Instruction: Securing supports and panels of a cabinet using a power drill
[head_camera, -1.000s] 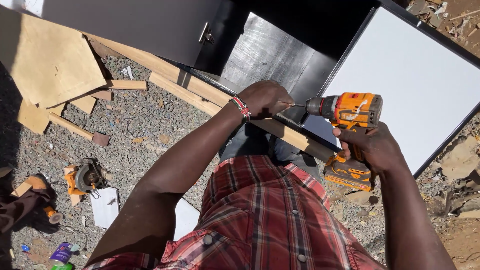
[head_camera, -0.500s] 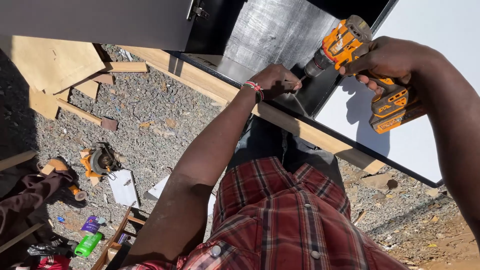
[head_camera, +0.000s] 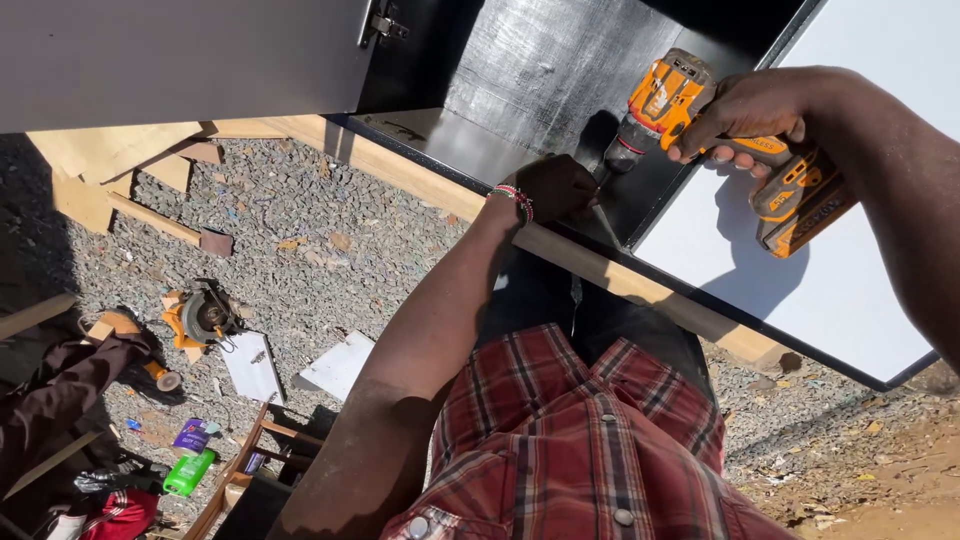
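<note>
Since half a second ago, right hand (head_camera: 745, 115) tips its gripped orange cordless drill (head_camera: 700, 110) lower toward the black cabinet panel (head_camera: 520, 70); left hand (head_camera: 555, 185), curled, steadies the bit; screw not visibly driven yet

An outdoor carpentry yard: sunlit gravel ground (head_camera: 300, 230) strewn with timber offcuts (head_camera: 150, 190), a circular saw (head_camera: 205, 315) lying at the left, and a black cabinet carcass (head_camera: 540, 80) with white panels (head_camera: 830, 290) resting on wooden battens (head_camera: 640, 285).
</note>
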